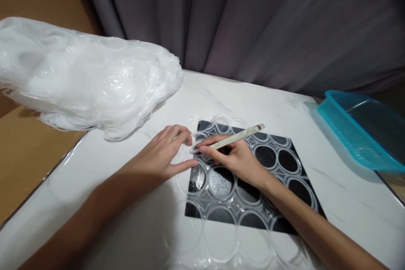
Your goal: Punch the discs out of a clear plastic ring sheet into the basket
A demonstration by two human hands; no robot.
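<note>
A clear plastic sheet with whitish rings (221,236) lies over a black rectangular mat (297,187) on the white table. My right hand (236,156) grips a pale, stick-like tool (237,136), its lower end near the mat's left edge and its upper end pointing up to the right. My left hand (172,149) rests at the mat's left edge, thumb and fingers apart around a ring of the sheet, close to the tool's lower end. The tool's tip is hidden by my right fingers.
A large pile of clear plastic sheets (120,84) sits at the back left. A blue translucent basket (351,135) stands at the right edge of the white table (126,215). Grey curtains (253,21) hang behind, and brown surfaces (31,143) show at the left.
</note>
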